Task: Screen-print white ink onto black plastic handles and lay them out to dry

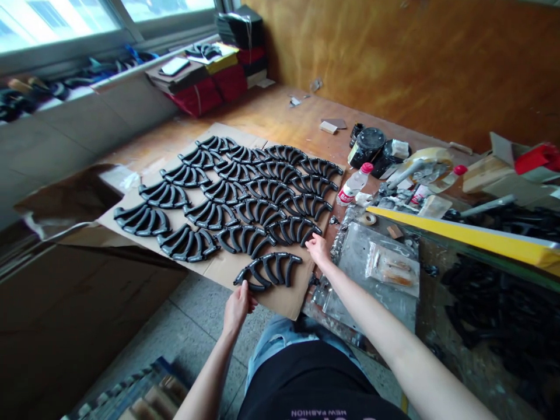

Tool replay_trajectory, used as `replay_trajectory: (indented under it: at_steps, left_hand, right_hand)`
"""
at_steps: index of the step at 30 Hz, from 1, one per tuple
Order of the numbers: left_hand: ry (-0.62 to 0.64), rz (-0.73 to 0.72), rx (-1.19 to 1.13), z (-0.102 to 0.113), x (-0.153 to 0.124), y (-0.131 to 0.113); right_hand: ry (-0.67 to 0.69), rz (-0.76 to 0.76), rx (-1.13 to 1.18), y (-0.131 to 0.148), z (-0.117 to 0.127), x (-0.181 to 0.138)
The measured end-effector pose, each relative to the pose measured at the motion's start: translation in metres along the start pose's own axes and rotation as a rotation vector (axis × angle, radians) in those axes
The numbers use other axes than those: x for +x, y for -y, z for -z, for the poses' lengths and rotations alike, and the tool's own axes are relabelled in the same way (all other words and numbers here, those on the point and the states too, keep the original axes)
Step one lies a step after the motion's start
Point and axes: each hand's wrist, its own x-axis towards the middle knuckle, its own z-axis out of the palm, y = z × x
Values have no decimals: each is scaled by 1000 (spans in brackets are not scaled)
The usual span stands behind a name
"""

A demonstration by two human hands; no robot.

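Observation:
Several groups of curved black pieces (245,198) lie fanned out in rows on a flat sheet of cardboard (284,300). My left hand (238,306) grips the near edge of the cardboard, fingers curled, just below the nearest fan of black pieces (269,269). My right hand (318,248) reaches forward, its fingertips touching the end of a fan of black pieces (293,229) at the right side of the sheet. Its fingers are bent and hold nothing that I can see.
Right of the cardboard are a plastic bottle (354,185), black tins (370,144), a tape roll (370,219), a yellow bar (464,235), a metal plate (376,256) and a dark heap of black pieces (503,309). Stacked boxes (219,76) stand by the window. Cardboard box (70,280) at left.

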Motion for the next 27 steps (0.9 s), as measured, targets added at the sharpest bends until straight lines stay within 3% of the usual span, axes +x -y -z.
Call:
replay_trajectory:
  at_steps: [3, 5, 11, 16, 22, 27]
  left_hand:
    - [-25, -17, 27, -2, 0, 7]
    - [-70, -44, 73, -2, -3, 10]
    - [-278, -142, 226, 16, -24, 4]
    - [-449, -330, 444, 36, -22, -31]
    - [-339, -601, 741, 16, 33, -91]
    - [-186, -715, 932, 7, 78, -117]
  right_hand:
    - [-148, -149, 207, -7, 9, -7]
    - [-182, -163, 257, -9, 14, -15]
    - [-118, 106, 201, 14, 24, -39]
    - [-4, 250, 79, 51, 15, -52]
    - [-16, 263, -99, 83, -5, -40]
    - [-40, 153, -359, 100, -21, -9]
